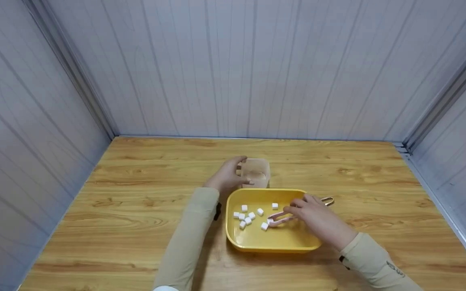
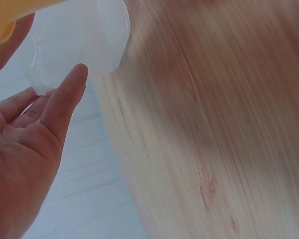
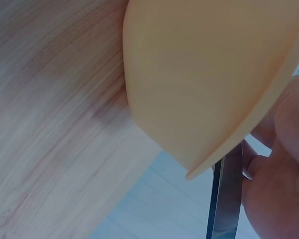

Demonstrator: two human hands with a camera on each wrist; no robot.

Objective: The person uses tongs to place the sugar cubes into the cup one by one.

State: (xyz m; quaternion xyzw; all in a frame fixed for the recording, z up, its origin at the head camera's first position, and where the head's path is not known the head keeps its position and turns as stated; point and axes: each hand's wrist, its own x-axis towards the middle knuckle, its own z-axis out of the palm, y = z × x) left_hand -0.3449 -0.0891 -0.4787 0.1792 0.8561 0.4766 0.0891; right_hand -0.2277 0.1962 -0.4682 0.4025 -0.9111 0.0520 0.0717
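My left hand (image 1: 227, 176) holds a small clear plastic container (image 1: 256, 167) behind the yellow tray (image 1: 273, 249), fingers and thumb around its left side. The left wrist view shows fingertips against the container's translucent wall (image 2: 84, 40). My right hand (image 1: 313, 214) grips metal tongs (image 1: 283, 220) over the tray's right side. The tips of the tongs are at a white cube (image 1: 270, 221); whether they squeeze it I cannot tell. Several other white cubes (image 1: 244, 207) lie loose, mostly in the tray's left half. From the right wrist, the tray's outer wall (image 3: 204, 74) hides the tong tips.
The tray and container stand close together on a wood-grain table (image 1: 144, 218). A pale panel wall (image 1: 233, 81) rises behind the table's back edge, with side walls at left and right. The tongs' looped end (image 1: 328, 199) sticks out past the tray's right rim.
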